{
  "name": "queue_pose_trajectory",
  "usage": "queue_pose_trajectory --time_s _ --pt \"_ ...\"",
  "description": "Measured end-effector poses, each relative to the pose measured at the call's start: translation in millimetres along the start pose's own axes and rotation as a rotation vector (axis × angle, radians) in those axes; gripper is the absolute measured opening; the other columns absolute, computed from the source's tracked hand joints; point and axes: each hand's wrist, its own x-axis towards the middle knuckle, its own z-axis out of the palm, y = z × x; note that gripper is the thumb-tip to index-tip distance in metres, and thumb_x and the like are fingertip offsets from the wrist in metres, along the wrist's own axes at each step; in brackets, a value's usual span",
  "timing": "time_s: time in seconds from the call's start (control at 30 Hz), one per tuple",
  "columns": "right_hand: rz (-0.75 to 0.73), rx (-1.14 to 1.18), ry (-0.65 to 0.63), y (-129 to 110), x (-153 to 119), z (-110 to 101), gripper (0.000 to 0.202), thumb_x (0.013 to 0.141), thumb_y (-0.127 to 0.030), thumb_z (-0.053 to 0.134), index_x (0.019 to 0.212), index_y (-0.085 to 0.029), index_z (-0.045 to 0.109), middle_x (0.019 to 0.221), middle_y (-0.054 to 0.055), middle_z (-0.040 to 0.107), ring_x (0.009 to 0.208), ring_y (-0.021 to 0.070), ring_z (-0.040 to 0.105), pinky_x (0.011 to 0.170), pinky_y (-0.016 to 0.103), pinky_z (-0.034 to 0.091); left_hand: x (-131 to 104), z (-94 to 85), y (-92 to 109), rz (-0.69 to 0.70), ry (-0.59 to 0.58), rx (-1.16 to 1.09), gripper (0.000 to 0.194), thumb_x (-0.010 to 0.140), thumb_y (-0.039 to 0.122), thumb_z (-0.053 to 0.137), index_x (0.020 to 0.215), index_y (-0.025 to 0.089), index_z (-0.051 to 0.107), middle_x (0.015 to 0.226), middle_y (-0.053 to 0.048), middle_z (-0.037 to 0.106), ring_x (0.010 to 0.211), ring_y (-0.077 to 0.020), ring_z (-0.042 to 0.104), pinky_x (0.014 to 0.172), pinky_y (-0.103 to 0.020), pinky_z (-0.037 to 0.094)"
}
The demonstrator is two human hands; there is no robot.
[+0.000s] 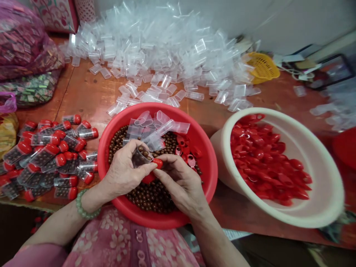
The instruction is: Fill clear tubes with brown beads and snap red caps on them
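Over the red basin (207, 193), my left hand (122, 168) is closed around a clear plastic tube (140, 157) with brown beads inside. My right hand (180, 181) pinches a red cap (158, 163) close beside the tube's end. My left thumb reaches to the cap too. Whether cap and tube touch is hard to tell. Below my hands lie many round brown beads (154, 196). Empty clear tubes (167, 129) rest on the beads at the basin's far side, and several loose red caps (191, 161) lie at its right.
Filled tubes with red caps (50, 155) are heaped on the table at left. A white tub (325, 193) of red caps stands at right. Behind the basin spreads a big pile of clear tubes (167, 48), with a yellow basket (263, 66) beside it. Filled bags (25, 48) stand far left.
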Motion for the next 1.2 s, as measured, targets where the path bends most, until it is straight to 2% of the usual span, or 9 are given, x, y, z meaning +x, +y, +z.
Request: queue_pose_trajectory --time_s 0.17,0.27,0.47,0.67,0.83,1.03,1.13,1.2 --pt "0.038 0.027 0.043 -2.6 -1.2 -1.5 0.017 0.087 -0.02 0.063 0.102 -0.026 0.06 0.088 -0.001 0.068 0.075 0.0101 0.065 0.068 0.019 0.055 -0.4 1.4 3.3 0.0 0.02 0.011 0.021 0.074 0.02 0.069 0.087 0.017 0.052 0.08 0.001 0.061 0.066 -0.0089 0.056 0.064 -0.022 0.047" --pt "0.042 0.025 0.019 -0.8 -1.8 -4.4 0.018 0.088 -0.022 0.062 0.105 -0.026 0.06 0.09 -0.001 0.068 0.078 0.0111 0.066 0.071 0.021 0.056 -2.2 2.1 3.9 0.043 0.026 0.046 0.021 0.075 0.021 0.068 0.089 0.017 0.052 0.081 0.001 0.062 0.068 -0.009 0.058 0.065 -0.022 0.048" --pt "-0.082 -0.159 -0.047 0.4 -1.8 -4.9 0.015 0.09 -0.021 0.059 0.105 -0.025 0.059 0.093 0.001 0.066 0.083 0.0132 0.064 0.076 0.025 0.054 -6.2 1.4 4.0 0.121 0.042 0.145 0.024 0.076 0.015 0.063 0.097 0.018 0.052 0.08 0.002 0.061 0.064 -0.0076 0.056 0.062 -0.019 0.047" --pt "-0.103 -0.242 -0.019 1.8 -2.3 -3.3 0.016 0.09 -0.021 0.058 0.106 -0.025 0.058 0.093 0.002 0.065 0.081 0.0141 0.064 0.076 0.028 0.054 -7.9 0.8 -0.7 0.106 0.094 0.232 0.029 0.076 0.019 0.064 0.104 0.019 0.055 0.078 0.001 0.062 0.062 -0.0084 0.056 0.06 -0.019 0.047" --pt "-0.117 -0.247 -0.004 4.2 -2.4 -3.7 0.02 0.089 -0.019 0.06 0.108 -0.026 0.058 0.094 0.001 0.065 0.082 0.0141 0.064 0.077 0.028 0.053 -6.6 -0.8 0.7 0.075 0.046 0.238 0.028 0.07 0.014 0.062 0.098 0.018 0.059 0.074 0.002 0.062 0.06 -0.008 0.056 0.06 -0.019 0.046" --pt "-0.089 -0.222 -0.058 2.3 -4.1 -5.1 0.019 0.087 -0.022 0.063 0.106 -0.025 0.059 0.094 0.002 0.067 0.083 0.016 0.066 0.077 0.029 0.054 -2.9 -5.5 7.1 0.034 -0.059 0.111 0.017 0.066 0.013 0.058 0.083 0.017 0.055 0.068 0.004 0.056 0.056 -0.0067 0.049 0.055 -0.019 0.042" --pt "-0.058 -0.245 -0.053 1.4 -4.5 -4.8 0.017 0.088 -0.024 0.062 0.105 -0.024 0.06 0.093 0.003 0.067 0.082 0.0159 0.066 0.077 0.03 0.054 -3.2 -5.4 8.9 0.025 -0.048 0.106 0.015 0.066 0.013 0.058 0.079 0.018 0.053 0.068 0.004 0.055 0.057 -0.0068 0.048 0.055 -0.019 0.041" --pt "-0.04 -0.242 0.007 1.0 -4.7 -5.0 0.017 0.087 -0.024 0.063 0.104 -0.025 0.061 0.092 0.002 0.067 0.08 0.015 0.065 0.075 0.029 0.055 -3.6 -5.3 9.4 0.012 -0.023 0.096 0.015 0.066 0.014 0.059 0.078 0.018 0.052 0.068 0.004 0.054 0.056 -0.0065 0.048 0.054 -0.018 0.04"
